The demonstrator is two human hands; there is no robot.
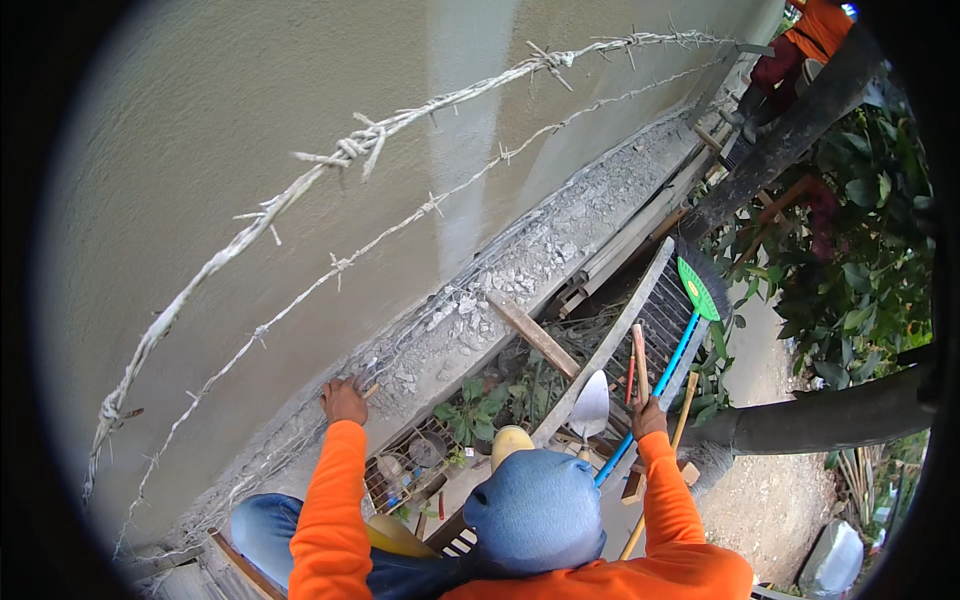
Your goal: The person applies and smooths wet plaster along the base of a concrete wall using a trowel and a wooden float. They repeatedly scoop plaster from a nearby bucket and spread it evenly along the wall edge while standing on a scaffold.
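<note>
My left hand (345,402) rests on the broken concrete ledge at the foot of the wall, fingers apart and pressed down. A short tan stick-like piece (371,391) lies beside its thumb. At the right, my right hand (649,417) is closed around the lower end of a wooden tool handle (640,360), whose head is not visible. Close by that hand run the blue pole of a green-headed broom (697,288) and a thin red rod (630,380). A pointed trowel (591,402) leans just left of it.
Two barbed wire strands (400,122) cross before the plastered wall (250,130). Loose rubble (470,305) covers the ledge, with a wooden piece (533,333) jutting from it. A dark post (775,130) and leafy branches (860,260) stand right. Another person (800,50) is at the far end.
</note>
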